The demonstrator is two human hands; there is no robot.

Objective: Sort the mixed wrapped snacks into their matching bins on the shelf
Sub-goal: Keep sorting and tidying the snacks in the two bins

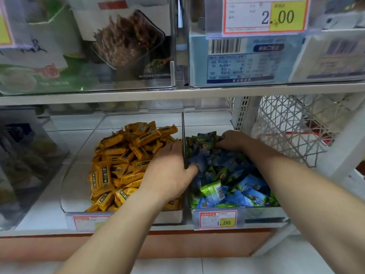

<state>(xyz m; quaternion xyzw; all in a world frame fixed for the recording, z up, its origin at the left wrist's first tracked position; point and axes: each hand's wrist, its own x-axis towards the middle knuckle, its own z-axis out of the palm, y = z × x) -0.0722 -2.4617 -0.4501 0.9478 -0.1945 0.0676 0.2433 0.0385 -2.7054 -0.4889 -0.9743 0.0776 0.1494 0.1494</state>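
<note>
Two clear bins sit side by side on the lower shelf. The left bin (79, 175) holds a heap of orange wrapped snacks (122, 161). Blue and green wrapped snacks (233, 180) fill the right bin (262, 211). My left hand (169, 173) grips the clear wall (183, 123) between the bins, thumb on the blue side and fingers over the orange heap. My right hand (233, 139) reaches to the back of the right bin, its fingers curled down among the blue and green packets; what they hold is hidden.
A price tag (218, 219) reading 1.00 hangs on the right bin's front, another tag (88, 222) on the left bin. A white lattice basket (292, 131) stands to the right. Clear boxes of packaged goods (122, 46) fill the upper shelf, and another clear bin (23, 155) sits far left.
</note>
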